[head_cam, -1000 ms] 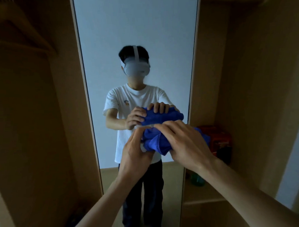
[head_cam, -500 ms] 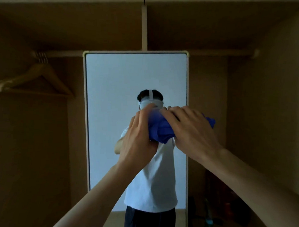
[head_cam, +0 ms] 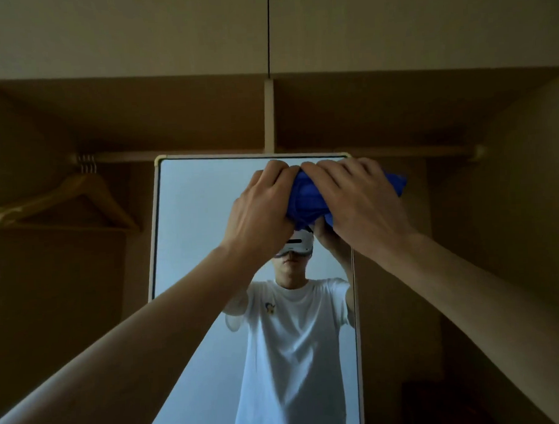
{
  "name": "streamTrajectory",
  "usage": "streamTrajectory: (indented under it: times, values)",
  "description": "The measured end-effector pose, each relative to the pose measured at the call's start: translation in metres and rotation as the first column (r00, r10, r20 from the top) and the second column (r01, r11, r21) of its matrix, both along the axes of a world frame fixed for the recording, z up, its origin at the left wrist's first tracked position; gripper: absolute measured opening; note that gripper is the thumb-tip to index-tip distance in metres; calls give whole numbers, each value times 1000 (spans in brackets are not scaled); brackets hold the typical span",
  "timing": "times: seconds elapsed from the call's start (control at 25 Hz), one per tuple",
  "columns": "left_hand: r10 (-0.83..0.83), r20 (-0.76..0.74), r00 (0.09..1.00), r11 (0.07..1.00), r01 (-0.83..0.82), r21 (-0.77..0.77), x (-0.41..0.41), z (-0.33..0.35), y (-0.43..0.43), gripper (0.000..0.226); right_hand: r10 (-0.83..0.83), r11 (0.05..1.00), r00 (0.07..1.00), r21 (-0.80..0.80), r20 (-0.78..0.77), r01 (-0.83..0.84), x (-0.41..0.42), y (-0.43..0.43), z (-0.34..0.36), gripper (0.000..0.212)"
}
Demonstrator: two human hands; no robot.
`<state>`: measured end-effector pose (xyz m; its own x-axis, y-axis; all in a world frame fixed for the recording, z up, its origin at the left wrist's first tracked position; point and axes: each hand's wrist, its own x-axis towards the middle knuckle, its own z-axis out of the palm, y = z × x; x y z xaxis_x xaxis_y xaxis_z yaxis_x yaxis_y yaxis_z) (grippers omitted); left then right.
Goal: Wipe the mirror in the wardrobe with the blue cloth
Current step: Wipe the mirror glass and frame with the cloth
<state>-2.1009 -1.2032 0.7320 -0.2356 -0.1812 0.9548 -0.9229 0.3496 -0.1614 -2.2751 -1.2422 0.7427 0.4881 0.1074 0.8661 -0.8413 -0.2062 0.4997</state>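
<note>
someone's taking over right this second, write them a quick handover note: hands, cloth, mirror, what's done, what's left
Left hand: grips the bunched blue cloth from the left, fingers curled over it.
Right hand: grips the same cloth from the right.
Cloth: held up at the top right corner of the mirror, just under its top edge. It looks to be against the glass, but contact cannot be confirmed.
Done: cloth picked up and brought to the top of the mirror. The glass shows no marks that tell which parts have been wiped.
Left: treat the whole mirror as unwiped and work down from the top edge.
</note>
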Motion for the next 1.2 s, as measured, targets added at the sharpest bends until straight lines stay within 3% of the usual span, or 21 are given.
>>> streamTrajectory:
  times: [0.44, 0.84, 1.2]
  values:
    - [77, -15, 997, 993, -78, -86, 0, 41, -32, 56, -26, 999, 999, -32, 20, 27, 5, -38, 42, 60]
    - [29, -28, 999, 997, -31, -76, 0, 25, -43, 59, 145, 988, 983, 43, 115, -151, 5, -50, 25, 63]
    - [-37, -35, 999, 994, 33, -100, 3, -32, -49, 62, 161, 979, 975, 97, 155, -177, 8, -50, -32, 69]
